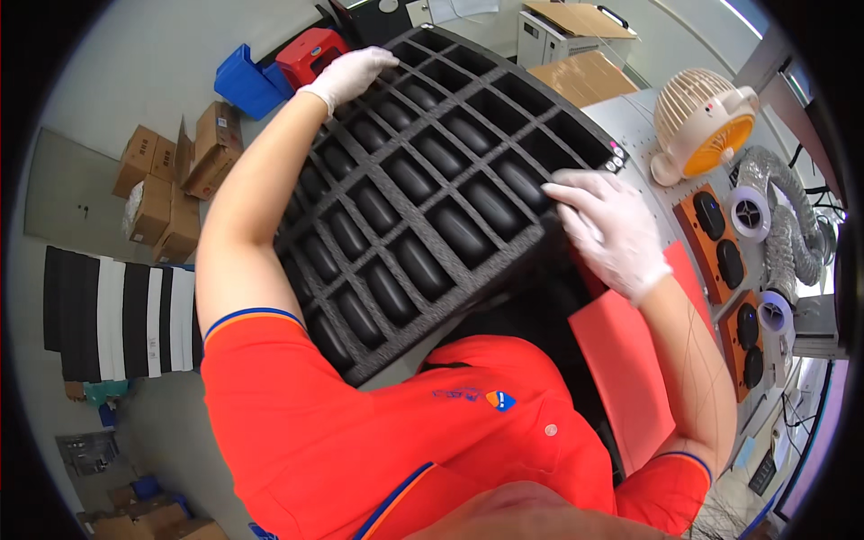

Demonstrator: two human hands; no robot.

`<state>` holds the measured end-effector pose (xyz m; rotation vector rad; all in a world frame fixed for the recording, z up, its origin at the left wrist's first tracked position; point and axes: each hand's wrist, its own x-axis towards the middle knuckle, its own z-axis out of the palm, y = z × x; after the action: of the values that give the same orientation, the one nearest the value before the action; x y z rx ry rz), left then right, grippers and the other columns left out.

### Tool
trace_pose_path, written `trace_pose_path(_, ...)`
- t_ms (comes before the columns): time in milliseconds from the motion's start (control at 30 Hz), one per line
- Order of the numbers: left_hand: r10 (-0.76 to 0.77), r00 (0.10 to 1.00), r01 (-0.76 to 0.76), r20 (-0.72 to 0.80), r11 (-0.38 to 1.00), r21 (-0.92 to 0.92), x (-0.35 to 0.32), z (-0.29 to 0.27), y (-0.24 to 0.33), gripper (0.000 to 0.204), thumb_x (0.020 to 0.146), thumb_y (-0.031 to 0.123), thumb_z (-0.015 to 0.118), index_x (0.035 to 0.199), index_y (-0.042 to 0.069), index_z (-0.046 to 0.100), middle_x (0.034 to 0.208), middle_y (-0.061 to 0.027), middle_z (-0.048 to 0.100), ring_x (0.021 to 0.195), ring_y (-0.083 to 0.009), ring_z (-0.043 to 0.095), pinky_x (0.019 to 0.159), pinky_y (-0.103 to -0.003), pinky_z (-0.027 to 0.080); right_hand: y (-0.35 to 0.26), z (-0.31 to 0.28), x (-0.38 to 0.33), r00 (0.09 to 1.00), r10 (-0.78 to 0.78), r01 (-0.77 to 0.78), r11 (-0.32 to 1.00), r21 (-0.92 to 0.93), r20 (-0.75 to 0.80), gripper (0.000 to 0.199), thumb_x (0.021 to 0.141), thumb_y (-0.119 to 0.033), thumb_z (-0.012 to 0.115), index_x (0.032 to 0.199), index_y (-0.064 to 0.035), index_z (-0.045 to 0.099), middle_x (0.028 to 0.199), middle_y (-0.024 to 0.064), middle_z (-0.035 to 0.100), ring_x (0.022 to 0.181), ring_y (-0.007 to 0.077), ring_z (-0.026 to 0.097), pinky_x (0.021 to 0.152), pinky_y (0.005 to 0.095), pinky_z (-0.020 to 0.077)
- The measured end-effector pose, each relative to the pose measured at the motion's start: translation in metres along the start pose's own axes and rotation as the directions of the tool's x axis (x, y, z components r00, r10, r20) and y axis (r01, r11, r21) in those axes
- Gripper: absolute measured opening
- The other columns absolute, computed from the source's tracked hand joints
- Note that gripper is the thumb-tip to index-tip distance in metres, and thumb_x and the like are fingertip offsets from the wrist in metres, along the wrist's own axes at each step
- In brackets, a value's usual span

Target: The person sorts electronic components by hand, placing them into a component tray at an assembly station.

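- Black foam tray lies between left hand and right hand.
- Left hand's fingers touch its left edge; I cannot tell whether the grip closes.
- Right hand's fingertips meet its right edge, likewise unclear.

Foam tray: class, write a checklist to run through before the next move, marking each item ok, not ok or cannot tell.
1. Left hand at the foam tray's left edge: ok.
2. Right hand at its right side: ok.
3. White gloves on both hands: ok.
4. Black parts filling every slot: not ok, several far-right slots look empty.
5. Support beneath the tray: cannot tell, hidden.
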<state>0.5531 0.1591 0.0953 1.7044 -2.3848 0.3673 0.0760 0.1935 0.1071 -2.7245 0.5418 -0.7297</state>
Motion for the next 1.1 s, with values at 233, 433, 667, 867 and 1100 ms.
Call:
trace_pose_path(233,-0.223,0.916,0.301,0.334,0.932,-0.204,0.030,0.006,0.001,0.029,0.093,0.030,0.055,0.111,0.010,0.066,0.103,-0.0102,0.069,0.094,-0.0257,0.065,0.085,-0.032,0.049,0.007,0.037,0.077,0.880,0.306,-0.118,0.882,-0.457,0.363,0.038,0.076,-0.032,0.071,0.104,-0.0063,0.070,0.127,0.0100,0.052,0.123,0.0271,0.044,0.110,0.0395,0.0288)
trace_pose_path(433,0.151,0.936,-0.205,0.318,0.968,0.144,0.057,0.011,-0.007,0.029,0.082,0.024,0.065,0.108,0.011,0.067,0.098,-0.0098,0.067,0.095,-0.0269,0.065,0.085,-0.036,0.051,0.008,0.037,0.091,0.837,0.417,-0.361,0.907,-0.214,0.354,0.040,0.063,-0.026,0.073,0.095,-0.0024,0.067,0.120,0.0123,0.055,0.112,0.0328,0.053,0.101,0.0369,0.0416)
trace_pose_path(667,0.230,0.945,-0.238,0.235,0.971,0.007,0.049,0.009,-0.033,0.036,0.075,0.008,0.071,0.110,0.005,0.061,0.108,-0.0097,0.059,0.103,-0.0279,0.057,0.092,-0.037,0.046,0.050,0.022,0.051,0.862,0.453,-0.442,0.453,0.774,0.228,0.049,0.081,-0.015,0.063,0.127,-0.0052,0.048,0.122,0.0056,0.056,0.112,0.0158,0.054,0.100,0.0312,0.0411)
trace_pose_path(867,-0.467,0.880,0.071,0.087,-0.051,-0.996,0.016,-0.006,0.012,0.036,0.092,0.024,0.061,0.122,0.005,0.054,0.113,-0.0077,0.061,0.106,-0.0180,0.060,0.096,-0.030,0.045,0.042,0.012,0.097,0.633,0.620,-0.713,0.235,0.661,0.462,0.050,0.088,-0.043,0.054,0.127,-0.0117,0.055,0.095,0.0075,0.059,0.061,0.0155,0.058,0.053,0.0249,0.0503)
trace_pose_path(1100,-0.514,0.667,0.677,0.539,0.116,-0.727,0.029,-0.005,0.058,0.045,0.093,0.052,0.052,0.100,0.008,0.062,0.090,-0.0065,0.065,0.076,-0.0171,0.061,0.065,-0.029,0.051,0.007,0.073,0.167,0.750,0.467,-0.186,0.829,-0.528,0.469,0.032,0.083,-0.037,0.060,0.094,-0.0094,0.072,0.093,0.0111,0.071,0.087,0.0281,0.068,0.077,0.0378,0.0539)
